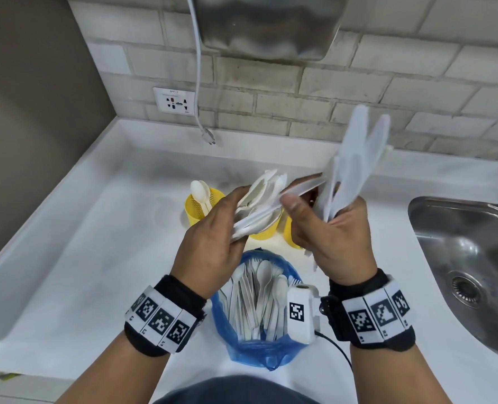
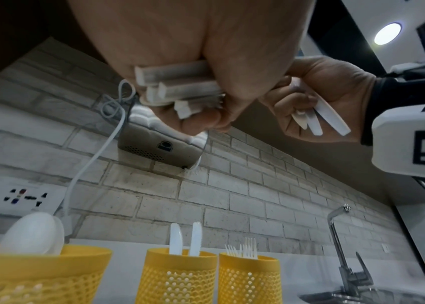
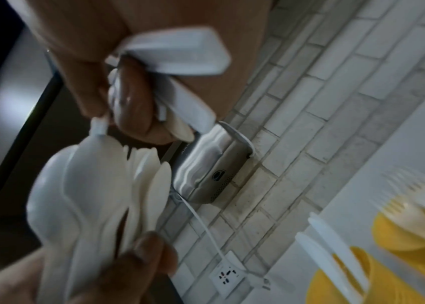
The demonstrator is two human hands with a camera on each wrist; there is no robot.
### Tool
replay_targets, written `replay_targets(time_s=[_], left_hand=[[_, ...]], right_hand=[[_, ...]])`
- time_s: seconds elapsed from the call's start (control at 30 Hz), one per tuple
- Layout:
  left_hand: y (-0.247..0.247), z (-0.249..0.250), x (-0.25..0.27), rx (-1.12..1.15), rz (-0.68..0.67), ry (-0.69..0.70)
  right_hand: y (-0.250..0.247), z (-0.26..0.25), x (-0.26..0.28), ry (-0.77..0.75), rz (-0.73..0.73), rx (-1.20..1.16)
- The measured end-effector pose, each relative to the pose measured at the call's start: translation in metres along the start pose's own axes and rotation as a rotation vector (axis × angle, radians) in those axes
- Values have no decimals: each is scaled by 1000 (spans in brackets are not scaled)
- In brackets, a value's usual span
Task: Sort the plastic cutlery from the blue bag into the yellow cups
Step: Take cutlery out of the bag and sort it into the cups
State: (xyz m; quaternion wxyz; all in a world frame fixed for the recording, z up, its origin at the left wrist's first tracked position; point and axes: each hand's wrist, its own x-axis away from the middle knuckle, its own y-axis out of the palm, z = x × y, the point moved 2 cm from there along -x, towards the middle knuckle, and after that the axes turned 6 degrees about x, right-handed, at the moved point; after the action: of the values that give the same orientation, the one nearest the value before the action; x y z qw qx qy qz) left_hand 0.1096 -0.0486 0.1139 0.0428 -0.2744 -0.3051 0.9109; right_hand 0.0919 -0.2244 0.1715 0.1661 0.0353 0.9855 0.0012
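While the blue bag (image 1: 259, 339) lay open on the white counter (image 1: 96, 258) just in front of the person, both hands were held above it and above the row of yellow cups. A fanned bundle of white spoons (image 1: 259, 199) was gripped in the left hand (image 1: 210, 243), the handle ends being clenched between curled fingers and palm. Several white knives (image 1: 355, 158) were clasped in the right hand (image 1: 329, 237), their blades pointing up and away from the bag, and one further piece (image 1: 303, 185) was pinched between its thumb and forefinger where the two hands met. More spoons and forks were seen lying inside the bag. Beyond the bag, three yellow cups were stood side by side: the left cup (image 2: 37, 275) was loaded with spoons, the middle cup (image 2: 180, 275) with two knives, and the right cup (image 2: 249, 277) with forks. To the right of the bag a steel sink (image 1: 460, 252) was set into the counter; behind the cups, a wall socket (image 1: 175, 102) and a hanging white cable (image 1: 198, 83) were mounted on the brick-tiled wall.
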Motion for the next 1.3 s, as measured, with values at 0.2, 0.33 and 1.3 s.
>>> replay_targets(time_s=[0.2,0.33,1.3], left_hand=[[-5,2,0,227,14,-53],[-6,9,-1,435,37,-128],[-6,-3,1,-199,75,142]], right_hand=[[-21,3,-19,79,323,-482],[-40,23,-22,297,335,-823],[-10,-30,-5,-138,-105,605]])
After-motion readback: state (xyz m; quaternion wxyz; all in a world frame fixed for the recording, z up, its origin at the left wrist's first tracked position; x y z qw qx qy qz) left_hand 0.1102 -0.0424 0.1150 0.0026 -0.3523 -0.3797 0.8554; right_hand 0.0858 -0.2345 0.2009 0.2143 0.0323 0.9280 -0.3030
